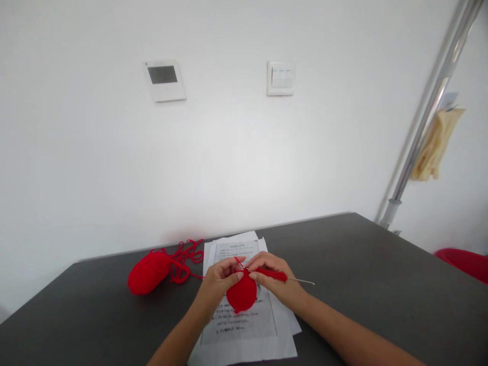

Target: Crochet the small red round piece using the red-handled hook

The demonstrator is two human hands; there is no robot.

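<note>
A round red crochet piece (pixel 242 294) hangs between my hands, above printed paper sheets. My left hand (pixel 223 274) pinches its upper left edge, and a strand of red yarn runs over the fingers. In my right hand (pixel 272 274) is a crochet hook (pixel 275 274) with a red handle; its thin metal other end sticks out to the right. The hook's tip is at the top edge of the piece, partly hidden by fingers. Left of my hands lies a red yarn ball (pixel 149 272) with loose loops (pixel 185 262) trailing toward the left hand.
Printed sheets (pixel 247 351) lie under my hands on the dark table (pixel 362 274). Behind the table stands a white wall with a panel (pixel 165 81) and a light switch (pixel 281 79). At the right are a metal pole (pixel 427 112), a hanging yellowish glove (pixel 436 145) and a red object (pixel 463 262).
</note>
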